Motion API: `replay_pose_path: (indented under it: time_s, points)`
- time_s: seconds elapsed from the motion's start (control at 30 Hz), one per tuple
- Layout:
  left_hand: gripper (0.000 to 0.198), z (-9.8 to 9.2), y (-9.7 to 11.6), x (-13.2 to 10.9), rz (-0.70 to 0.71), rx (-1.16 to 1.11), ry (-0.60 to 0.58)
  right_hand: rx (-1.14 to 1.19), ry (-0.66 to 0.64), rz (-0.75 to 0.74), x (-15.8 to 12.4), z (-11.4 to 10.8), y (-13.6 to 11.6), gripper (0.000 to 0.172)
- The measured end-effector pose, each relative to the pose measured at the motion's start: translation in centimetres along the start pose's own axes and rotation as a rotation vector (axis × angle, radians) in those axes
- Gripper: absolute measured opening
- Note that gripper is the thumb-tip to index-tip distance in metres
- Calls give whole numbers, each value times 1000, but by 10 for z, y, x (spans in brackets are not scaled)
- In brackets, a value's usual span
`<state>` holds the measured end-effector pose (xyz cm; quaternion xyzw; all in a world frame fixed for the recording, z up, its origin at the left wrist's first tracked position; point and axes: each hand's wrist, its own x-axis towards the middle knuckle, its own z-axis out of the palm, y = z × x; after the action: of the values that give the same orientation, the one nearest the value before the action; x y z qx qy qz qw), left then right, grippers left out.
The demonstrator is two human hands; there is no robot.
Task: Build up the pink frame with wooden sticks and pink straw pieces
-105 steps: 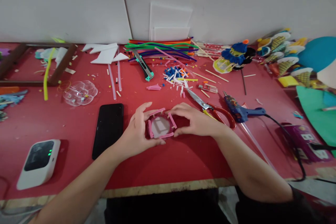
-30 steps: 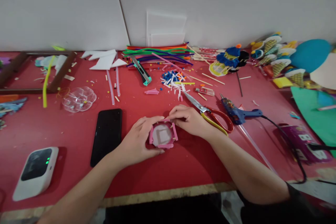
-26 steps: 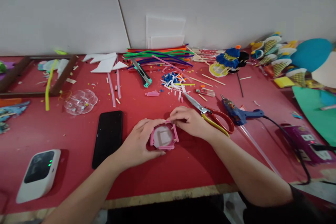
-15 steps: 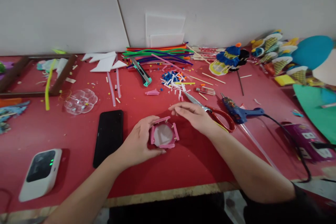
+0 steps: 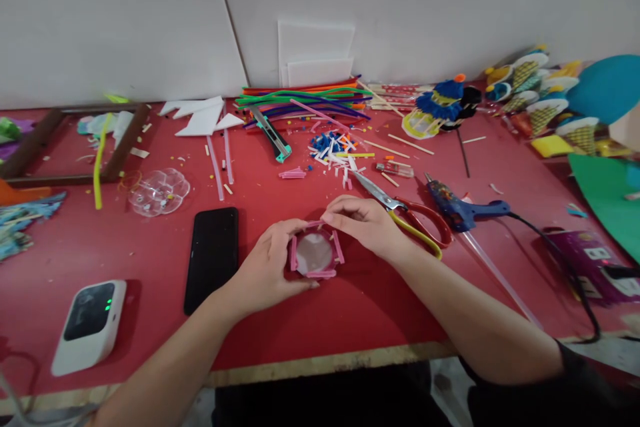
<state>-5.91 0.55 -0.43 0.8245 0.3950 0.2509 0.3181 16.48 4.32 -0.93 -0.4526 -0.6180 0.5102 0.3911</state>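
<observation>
A small pink craft frame, a ring of pink strips with short pale stick pieces around a whitish round base, lies near the front of the red table. My left hand is closed round its left side, thumb at the lower edge and fingers at the upper edge. My right hand is at its upper right rim, thumb and forefinger pinched together against a pink strip. Anything tiny between those fingertips is hidden. Right of this hand lie red-and-yellow-handled scissors, their blades pointing to the upper left.
A black phone and a white device lie left. A blue glue gun with a cord rests right. Behind are a utility knife, cut bits, pipe cleaners and a clear plastic tray.
My right hand has moved slightly left, its pinched fingertips now reaching the frame's upper rim. My left hand keeps its hold. The whole view has shifted a little.
</observation>
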Motion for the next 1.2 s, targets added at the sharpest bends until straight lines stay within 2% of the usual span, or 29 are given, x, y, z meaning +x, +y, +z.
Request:
replay_pose_path:
  time_s: [0.17, 0.73, 1.2]
  points:
    - [75, -1, 1, 0, -20, 10, -10, -26, 9, 21, 1, 2, 1, 19]
    - [74, -3, 5, 4, -39, -5, -29, -88, 57, 56, 1, 6, -4, 19]
    - [73, -5, 8, 5, -55, -4, -52, -115, 65, 19, 1, 7, -7, 13]
